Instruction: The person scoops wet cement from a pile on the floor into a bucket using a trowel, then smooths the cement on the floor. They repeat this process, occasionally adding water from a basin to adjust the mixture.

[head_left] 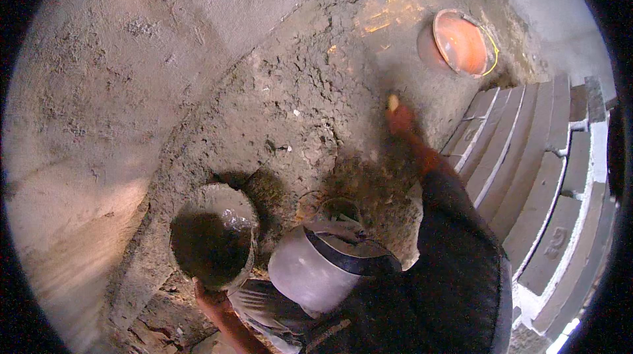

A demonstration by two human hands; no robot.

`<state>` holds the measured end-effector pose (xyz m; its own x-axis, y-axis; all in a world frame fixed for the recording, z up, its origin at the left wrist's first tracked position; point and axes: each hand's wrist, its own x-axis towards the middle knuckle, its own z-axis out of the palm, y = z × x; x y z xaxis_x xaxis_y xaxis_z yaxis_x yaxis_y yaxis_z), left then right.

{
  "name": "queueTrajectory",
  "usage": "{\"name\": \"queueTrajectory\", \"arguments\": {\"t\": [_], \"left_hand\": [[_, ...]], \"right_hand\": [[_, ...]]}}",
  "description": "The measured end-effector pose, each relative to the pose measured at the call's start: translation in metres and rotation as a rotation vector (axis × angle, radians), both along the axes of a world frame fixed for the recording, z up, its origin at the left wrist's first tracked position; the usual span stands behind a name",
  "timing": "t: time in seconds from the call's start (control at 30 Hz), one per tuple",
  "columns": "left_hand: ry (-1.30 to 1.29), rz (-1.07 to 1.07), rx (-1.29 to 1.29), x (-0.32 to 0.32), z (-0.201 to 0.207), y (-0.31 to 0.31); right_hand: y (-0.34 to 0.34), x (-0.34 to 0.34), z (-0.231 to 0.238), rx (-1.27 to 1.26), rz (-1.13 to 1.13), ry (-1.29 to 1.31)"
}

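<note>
At the lower left stands a round grey bucket (247, 212) caked with mortar, dark inside with a wet shine. My left hand (211, 296) is closed on its near edge, the fingers partly hidden. My right arm, in a black sleeve, reaches far over rough grey mortar (290, 103) spread on the ground. Blurred at its end, my right hand (401, 120) looks closed, with a pale knob showing at its tip; what it holds I cannot make out. Between the arms is a pale rounded thing (310, 271) with a black band, like a cap or helmet.
An orange bucket (465, 44) with a yellow handle lies tilted at the far right. Stacked grey blocks (527, 176) with white edges run along the right side. A rough plastered wall (125, 70) rises on the left. Rubble (155, 327) lies near the lower left.
</note>
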<state>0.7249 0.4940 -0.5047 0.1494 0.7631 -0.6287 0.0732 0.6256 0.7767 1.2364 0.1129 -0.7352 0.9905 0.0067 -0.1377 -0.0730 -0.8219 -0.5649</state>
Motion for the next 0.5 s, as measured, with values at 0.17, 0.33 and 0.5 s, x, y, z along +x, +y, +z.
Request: {"name": "queueTrajectory", "arguments": {"t": [0.17, 0.33, 0.5], "left_hand": [[0.350, -0.215, 0.242, -0.008, -0.008, 0.002], [0.098, 0.015, 0.053, 0.021, 0.015, -0.007], [0.070, 0.043, 0.076, 0.010, 0.008, -0.004]], "right_hand": [[0.036, -0.098, 0.014, 0.033, 0.032, 0.149], [0.025, -0.131, 0.026, 0.112, 0.451, 0.129], [0.037, -0.106, 0.070, 0.552, 0.251, 0.880]]}}
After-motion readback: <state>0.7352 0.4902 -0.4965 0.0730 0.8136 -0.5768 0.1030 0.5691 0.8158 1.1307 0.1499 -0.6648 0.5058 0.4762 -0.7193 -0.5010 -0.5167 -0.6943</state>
